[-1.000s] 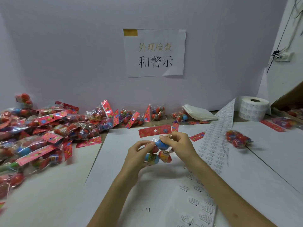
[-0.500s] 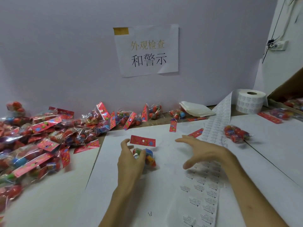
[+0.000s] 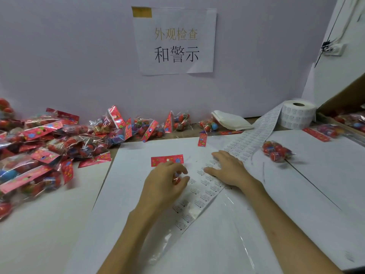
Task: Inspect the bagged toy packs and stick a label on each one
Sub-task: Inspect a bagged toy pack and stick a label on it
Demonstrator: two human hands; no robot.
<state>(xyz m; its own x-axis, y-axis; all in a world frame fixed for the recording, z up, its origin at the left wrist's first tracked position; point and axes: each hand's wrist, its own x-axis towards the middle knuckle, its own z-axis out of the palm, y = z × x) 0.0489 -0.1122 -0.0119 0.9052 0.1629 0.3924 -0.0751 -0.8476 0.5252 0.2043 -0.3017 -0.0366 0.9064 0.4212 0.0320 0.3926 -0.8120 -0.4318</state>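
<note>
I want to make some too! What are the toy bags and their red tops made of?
The bags look like thin clear plastic film, glossy: they crinkle and glint. The red top is probably printed card or paper: flat, with a punched hole.

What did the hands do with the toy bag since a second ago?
A second ago both hands held the toy pack up. The right hand let go and moved right, onto the label strip, fingers flat. The left hand lowered the pack to the table, gripping it. The pile of packs, label roll and lone pack stayed put.
</note>
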